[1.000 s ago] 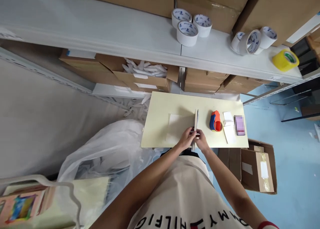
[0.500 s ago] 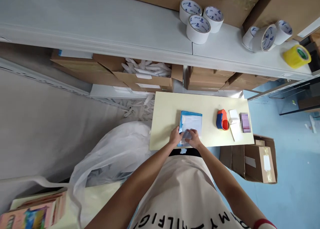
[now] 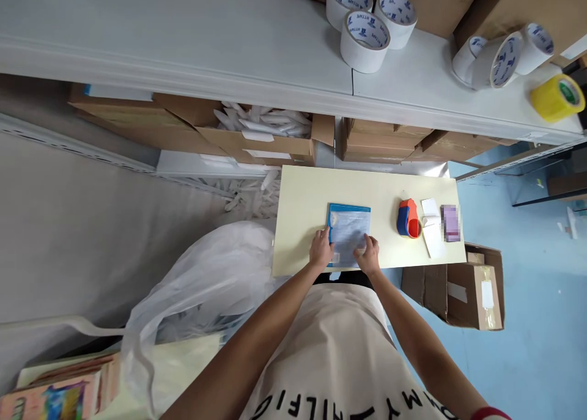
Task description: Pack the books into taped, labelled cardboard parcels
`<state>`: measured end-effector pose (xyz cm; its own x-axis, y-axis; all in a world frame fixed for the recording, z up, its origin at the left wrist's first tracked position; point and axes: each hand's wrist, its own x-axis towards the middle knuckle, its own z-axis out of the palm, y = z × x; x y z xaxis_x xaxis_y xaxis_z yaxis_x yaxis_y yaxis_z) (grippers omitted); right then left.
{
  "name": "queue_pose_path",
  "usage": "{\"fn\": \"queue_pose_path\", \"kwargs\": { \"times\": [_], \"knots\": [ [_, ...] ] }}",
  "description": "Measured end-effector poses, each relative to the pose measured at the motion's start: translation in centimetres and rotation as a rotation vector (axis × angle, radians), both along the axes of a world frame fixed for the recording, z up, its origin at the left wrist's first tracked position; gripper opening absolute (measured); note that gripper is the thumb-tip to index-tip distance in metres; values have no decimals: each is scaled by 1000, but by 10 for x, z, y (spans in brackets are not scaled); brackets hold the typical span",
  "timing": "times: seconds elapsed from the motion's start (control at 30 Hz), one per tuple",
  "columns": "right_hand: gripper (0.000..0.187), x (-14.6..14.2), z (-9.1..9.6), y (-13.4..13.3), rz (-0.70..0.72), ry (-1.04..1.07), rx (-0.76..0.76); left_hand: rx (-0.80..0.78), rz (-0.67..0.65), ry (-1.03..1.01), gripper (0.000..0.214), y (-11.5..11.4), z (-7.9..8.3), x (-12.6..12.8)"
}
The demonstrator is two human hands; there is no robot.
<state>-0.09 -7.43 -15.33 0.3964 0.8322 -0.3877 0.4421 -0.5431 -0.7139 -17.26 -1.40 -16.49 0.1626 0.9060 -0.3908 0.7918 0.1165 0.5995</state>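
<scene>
A flat blue-edged packet [image 3: 348,230] with a pale printed face lies on the small cream table [image 3: 302,200]. My left hand [image 3: 321,250] grips its near left corner, fingers curled over the edge. At the near right corner my right hand [image 3: 368,256] pinches the packet the same way. Both hands sit at the table's front edge, close to my body.
An orange and blue tape dispenser [image 3: 407,218], white slips [image 3: 431,230] and a small card lie right of the packet. White tape rolls [image 3: 364,32] and a yellow roll [image 3: 557,97] stand on the shelf. Cardboard boxes, a clear plastic bag [image 3: 202,285] and an open carton [image 3: 468,288] surround the table.
The packet stood on edge a second ago; it now lies flat, face up. My hands have moved apart to its two near corners.
</scene>
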Motion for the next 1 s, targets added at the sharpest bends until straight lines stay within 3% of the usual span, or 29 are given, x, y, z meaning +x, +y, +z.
{"fn": "queue_pose_path", "kwargs": {
  "times": [0.13, 0.3, 0.43, 0.53, 0.7, 0.8, 0.9, 1.0],
  "knots": [
    [61, 17, -2, -3, -217, 230, -69, 23, -16, -36, 59, 2, -6, -2],
    [46, 26, 3, 9, -258, 493, -93, 11, 24, -100, 57, 5, -11, -12],
    [42, 26, 32, 11, -186, 605, -66, -41, 116, -243, 58, 6, -12, -9],
    [36, 19, 60, 17, -136, 639, 74, -72, 137, -338, 56, 9, -11, 7],
    [32, -13, 89, 38, -49, 541, 176, -99, 208, -449, 39, 23, 5, 21],
    [36, -45, 87, 45, 4, 404, 175, -120, 290, -524, 48, 30, 26, 1],
    [37, -83, 70, 48, 90, 347, 179, -183, 324, -716, 53, 28, 45, -28],
    [34, -115, 50, 52, 231, 334, 172, -185, 417, -735, 42, 23, 50, -51]
  ]
}}
